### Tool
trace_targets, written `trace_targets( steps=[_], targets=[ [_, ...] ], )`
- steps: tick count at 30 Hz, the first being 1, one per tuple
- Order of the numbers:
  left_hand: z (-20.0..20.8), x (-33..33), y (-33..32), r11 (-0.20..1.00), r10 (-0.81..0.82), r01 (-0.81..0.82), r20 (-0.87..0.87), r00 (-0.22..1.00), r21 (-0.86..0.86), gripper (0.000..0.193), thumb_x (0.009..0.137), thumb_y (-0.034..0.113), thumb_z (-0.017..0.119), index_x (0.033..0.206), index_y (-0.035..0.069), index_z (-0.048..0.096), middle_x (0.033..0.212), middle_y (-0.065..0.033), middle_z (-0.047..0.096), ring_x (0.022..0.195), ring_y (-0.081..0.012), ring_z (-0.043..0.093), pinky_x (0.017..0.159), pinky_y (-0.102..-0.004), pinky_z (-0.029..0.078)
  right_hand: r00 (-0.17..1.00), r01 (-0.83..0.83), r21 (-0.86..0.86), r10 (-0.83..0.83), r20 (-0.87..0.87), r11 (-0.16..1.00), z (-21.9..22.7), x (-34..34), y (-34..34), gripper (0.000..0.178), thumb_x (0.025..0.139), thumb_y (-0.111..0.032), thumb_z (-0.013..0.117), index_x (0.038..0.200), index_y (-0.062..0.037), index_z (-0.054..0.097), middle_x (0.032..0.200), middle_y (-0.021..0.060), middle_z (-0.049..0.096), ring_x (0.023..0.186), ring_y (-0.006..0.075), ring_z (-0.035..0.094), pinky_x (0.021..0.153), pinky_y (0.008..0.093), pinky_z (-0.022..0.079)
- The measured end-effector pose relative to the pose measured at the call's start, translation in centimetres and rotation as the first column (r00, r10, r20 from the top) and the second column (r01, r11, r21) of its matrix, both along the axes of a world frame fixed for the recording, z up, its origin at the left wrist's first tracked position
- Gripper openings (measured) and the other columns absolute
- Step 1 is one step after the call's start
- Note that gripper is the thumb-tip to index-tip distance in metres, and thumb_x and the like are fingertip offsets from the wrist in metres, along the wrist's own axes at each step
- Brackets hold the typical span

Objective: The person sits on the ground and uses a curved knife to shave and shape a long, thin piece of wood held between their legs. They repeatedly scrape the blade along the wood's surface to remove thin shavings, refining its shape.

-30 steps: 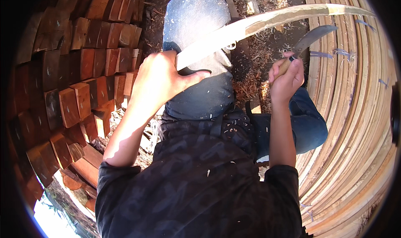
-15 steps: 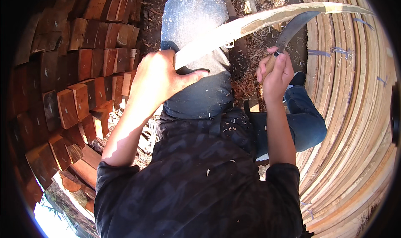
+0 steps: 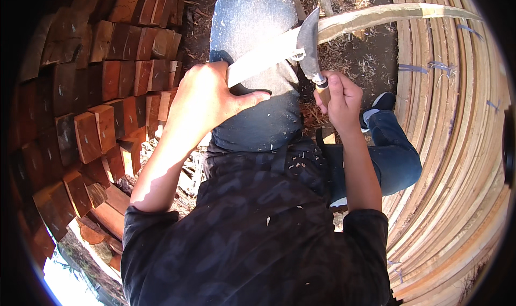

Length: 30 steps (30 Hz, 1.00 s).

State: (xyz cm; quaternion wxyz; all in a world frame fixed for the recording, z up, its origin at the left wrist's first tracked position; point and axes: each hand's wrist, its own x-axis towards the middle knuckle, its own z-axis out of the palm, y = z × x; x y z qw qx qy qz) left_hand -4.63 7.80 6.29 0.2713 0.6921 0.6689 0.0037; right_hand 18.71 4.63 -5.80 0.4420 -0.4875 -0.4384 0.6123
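A long pale wooden strip lies slantwise over my raised jeans-clad knee and runs to the upper right. My left hand is closed on its near end, the thumb reaching across the knee. In my right hand is a curved knife with a broad dark blade and a wooden handle, gripped in the fingers. Its blade crosses the strip just right of the knee, tip upward. A small pale curled shaving shows at the blade's left edge. My palm hides the strip's near tip.
Stacked reddish-brown wood blocks rise on the left. Long pale wooden strips, some tied with bluish bands, line the right side. Shavings litter the ground ahead. My other leg is folded at the right.
My right hand has brought the knife left and toward me along the strip, its blade swinging from leaning right to nearly upright. My left hand and the strip stay almost in place.
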Motion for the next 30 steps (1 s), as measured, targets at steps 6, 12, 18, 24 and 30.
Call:
trace_targets(
  steps=[6,12,18,24,30],
  targets=[
    [0.1,-0.1,0.2,1.0,-0.005,0.005,0.006,1.0,-0.023,0.064,0.06,0.05,0.084,0.071,-0.008,0.059,0.066,-0.0271,0.06,0.071,-0.0397,0.067,0.062,-0.0434,0.053,0.852,-0.4,-0.243,0.261,-0.454,0.884,1.0,1.0,0.2,0.047,0.104,-0.037,0.033,0.087,-0.0005,0.057,0.052,0.0043,0.049,0.036,0.0073,0.039,0.035,0.0221,0.032],
    [-0.3,-0.2,-0.1,0.996,-0.044,0.043,0.012,0.999,0.081,0.06,0.058,0.044,0.089,0.067,-0.005,0.057,0.053,-0.0171,0.055,0.048,-0.0223,0.056,0.052,-0.0372,0.048,0.907,-0.021,-0.222,-0.075,-0.414,0.975,1.8,-0.3,-0.3,0.051,0.104,-0.042,0.03,0.088,-0.0003,0.056,0.05,0.0055,0.047,0.036,0.0087,0.039,0.035,0.0232,0.032],
    [-0.7,-0.6,-0.2,0.997,-0.033,0.03,0.037,0.999,0.076,0.06,0.058,0.045,0.089,0.065,-0.005,0.055,0.052,-0.0168,0.053,0.047,-0.0227,0.056,0.05,-0.0371,0.047,0.986,-0.114,0.036,0.108,0.128,0.993,1.7,-1.1,-0.6,0.044,0.104,-0.032,0.031,0.093,0.0008,0.058,0.052,0.0037,0.048,0.041,0.0073,0.043,0.038,0.0222,0.033],
    [-0.4,-0.2,-0.1,0.997,-0.049,0.048,0.011,0.999,0.067,0.059,0.059,0.043,0.089,0.067,-0.006,0.057,0.055,-0.0176,0.056,0.049,-0.026,0.058,0.053,-0.0378,0.048,0.987,-0.11,0.021,0.107,0.119,0.994,1.2,-0.3,-0.2,0.034,0.102,-0.024,0.041,0.093,0.0016,0.061,0.054,0.0005,0.05,0.042,0.0058,0.041,0.041,0.0215,0.033],
    [-0.8,-0.2,-0.1,0.997,-0.041,0.04,0.016,0.999,0.061,0.059,0.059,0.043,0.089,0.069,-0.007,0.058,0.058,-0.019,0.059,0.053,-0.0265,0.062,0.056,-0.0378,0.05,0.997,-0.071,0.016,0.071,-0.003,0.997,0.9,0.0,-0.1,0.036,0.103,-0.025,0.039,0.093,0.002,0.06,0.055,0.0018,0.05,0.042,0.0059,0.043,0.041,0.0224,0.033]
  ],
)
